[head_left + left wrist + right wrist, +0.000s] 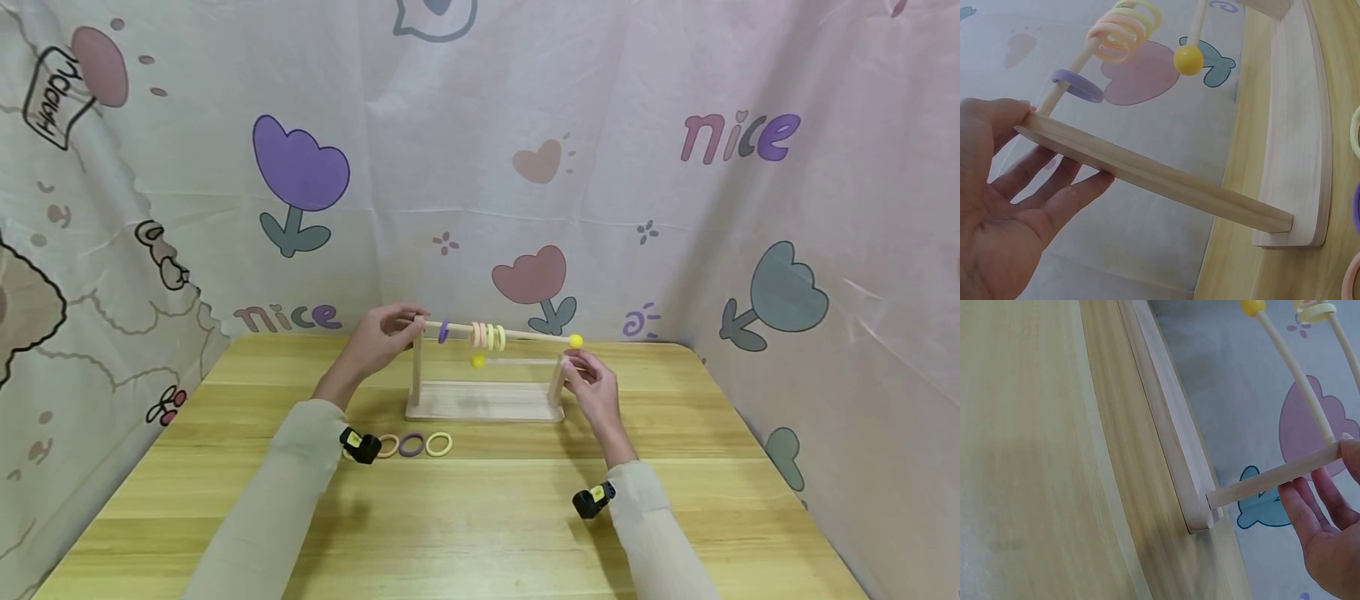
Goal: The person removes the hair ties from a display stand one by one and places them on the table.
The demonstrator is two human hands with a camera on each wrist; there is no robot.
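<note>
A wooden stand [486,402] has a flat base and an upright post near each end. My left hand [381,340] grips the top of the left post [1154,175], thumb on one side and fingers on the other. My right hand [1329,540] pinches the upper end of the right post [1272,477] between thumb and fingers. From the left post a rod [536,336] extends right to a yellow ball [576,341]. A purple ring [1079,85] and several pink and pale yellow rings [501,337] hang on it. A lower rod [1297,375] points left from the right post, tipped with a yellow ball [1189,60].
In front of the stand, a pink ring [388,455], a purple ring [411,454] and a yellow ring [439,454] lie on the wooden table [495,525], with another partly hidden by the left wrist camera [362,446]. A patterned cloth [450,167] hangs behind the table.
</note>
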